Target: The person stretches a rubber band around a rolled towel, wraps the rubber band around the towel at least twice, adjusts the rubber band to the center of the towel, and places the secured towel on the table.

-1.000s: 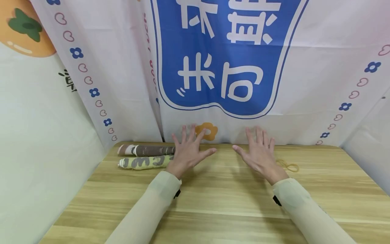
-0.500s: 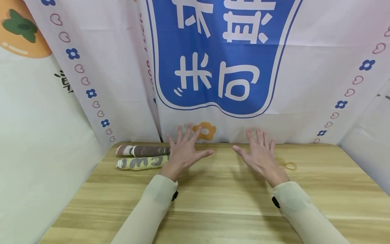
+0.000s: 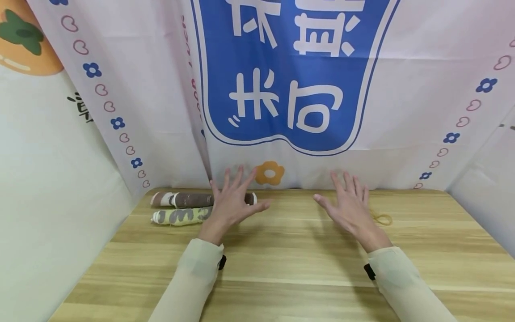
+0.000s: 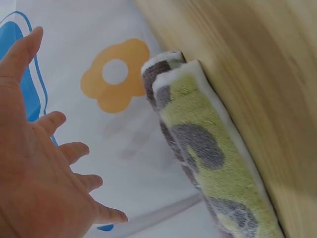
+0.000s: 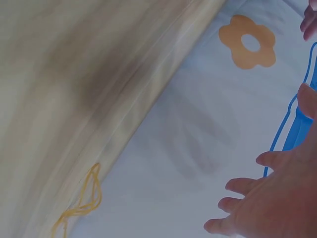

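My left hand (image 3: pixel 231 201) hovers with fingers spread, above two rolled towels at the back left of the table, and holds nothing. One is a brown rolled towel (image 3: pixel 193 200); in front of it lies a yellow-green rolled towel (image 3: pixel 181 216) with grey markings. Part of both rolls is hidden behind the hand in the head view. From the left wrist, the yellow-green roll's fuzzy surface and white edge show close up. My right hand (image 3: pixel 350 208) is also spread and holds nothing, near thin yellow loops (image 5: pixel 89 198) lying by the table's back edge.
A wood-grain table (image 3: pixel 281 268) stretches under both arms. Behind it hangs a white cloth (image 3: pixel 402 112) with a large blue printed panel (image 3: pixel 281 89) and an orange flower print (image 3: pixel 269 173). More pale cloth covers the left side.
My left hand has shifted left over the towels, exposing the brown roll's right end. My right hand has moved slightly right, so the hands are farther apart.
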The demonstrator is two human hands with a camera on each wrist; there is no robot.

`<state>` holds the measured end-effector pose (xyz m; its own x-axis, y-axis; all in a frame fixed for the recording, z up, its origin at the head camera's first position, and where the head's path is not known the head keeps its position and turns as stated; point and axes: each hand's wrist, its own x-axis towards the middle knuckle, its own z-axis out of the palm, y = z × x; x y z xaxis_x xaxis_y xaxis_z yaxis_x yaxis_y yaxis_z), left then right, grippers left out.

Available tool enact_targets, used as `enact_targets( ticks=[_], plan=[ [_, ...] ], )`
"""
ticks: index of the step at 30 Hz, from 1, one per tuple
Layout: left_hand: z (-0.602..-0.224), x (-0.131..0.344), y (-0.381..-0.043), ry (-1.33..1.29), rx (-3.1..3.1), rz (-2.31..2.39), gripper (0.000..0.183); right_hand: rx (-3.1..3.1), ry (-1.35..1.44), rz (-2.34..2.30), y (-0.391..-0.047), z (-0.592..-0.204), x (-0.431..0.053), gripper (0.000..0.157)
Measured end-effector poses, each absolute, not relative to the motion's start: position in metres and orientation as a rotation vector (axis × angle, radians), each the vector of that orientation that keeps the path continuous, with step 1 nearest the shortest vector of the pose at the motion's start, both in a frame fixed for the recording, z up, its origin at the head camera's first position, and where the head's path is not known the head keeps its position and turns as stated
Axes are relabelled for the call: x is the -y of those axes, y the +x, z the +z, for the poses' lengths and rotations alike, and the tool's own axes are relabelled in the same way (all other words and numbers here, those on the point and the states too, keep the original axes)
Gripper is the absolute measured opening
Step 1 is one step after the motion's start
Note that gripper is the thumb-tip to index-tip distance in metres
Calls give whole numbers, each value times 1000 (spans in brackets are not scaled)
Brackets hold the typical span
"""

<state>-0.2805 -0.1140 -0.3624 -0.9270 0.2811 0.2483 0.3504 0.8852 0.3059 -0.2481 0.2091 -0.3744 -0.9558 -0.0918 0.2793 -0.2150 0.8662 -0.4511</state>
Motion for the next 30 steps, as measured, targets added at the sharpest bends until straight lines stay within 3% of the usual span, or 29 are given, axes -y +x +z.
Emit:
enact_targets(
  ticks=[30],
  plan=[
    [-374, 154, -284, -560, 2854, -541, 103, 2756, 344, 705, -248, -383, -258, 91]
  ],
)
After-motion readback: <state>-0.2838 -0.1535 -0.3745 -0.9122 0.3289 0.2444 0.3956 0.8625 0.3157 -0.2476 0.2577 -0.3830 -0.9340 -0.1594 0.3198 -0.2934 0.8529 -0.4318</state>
